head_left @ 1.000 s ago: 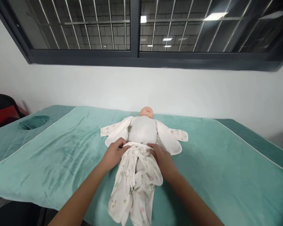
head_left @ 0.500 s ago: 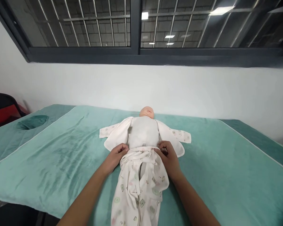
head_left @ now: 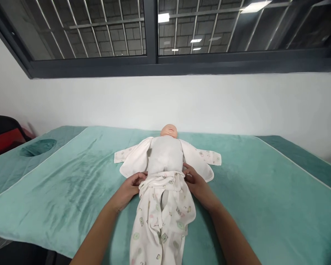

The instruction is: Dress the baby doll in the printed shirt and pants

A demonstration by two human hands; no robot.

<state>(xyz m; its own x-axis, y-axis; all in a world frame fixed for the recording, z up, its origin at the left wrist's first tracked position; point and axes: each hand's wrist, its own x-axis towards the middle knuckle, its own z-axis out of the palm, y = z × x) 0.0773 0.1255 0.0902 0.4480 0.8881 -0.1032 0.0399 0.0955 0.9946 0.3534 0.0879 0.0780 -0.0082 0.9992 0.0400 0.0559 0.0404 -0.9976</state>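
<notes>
A baby doll [head_left: 165,154] lies on its back, its head toward the wall and its pale torso bare. An open white baby jacket [head_left: 197,156] spreads beneath it, with patterned sleeves out to both sides. White printed baby trousers [head_left: 160,217] cover the lower body, bunched at the waist, with a gap at the front. My left hand [head_left: 130,189] is at the left side of the waistband, fingers curled against the cloth. At the opposite side, my right hand [head_left: 197,184] has its fingers bent around the waistband edge. Fingertips of both hands are partly hidden.
The doll rests on a padded table with a green plush cover [head_left: 71,191]. A round hole [head_left: 38,147] opens at its left end. A red and black chair [head_left: 5,136] stands at far left. Behind are a white wall [head_left: 237,106] and a dark-framed window [head_left: 151,66].
Both hands have shifted slightly at the waistband, and the right thumb has moved off its front. The trousers stay nearly as they were. The camera view has tilted a little.
</notes>
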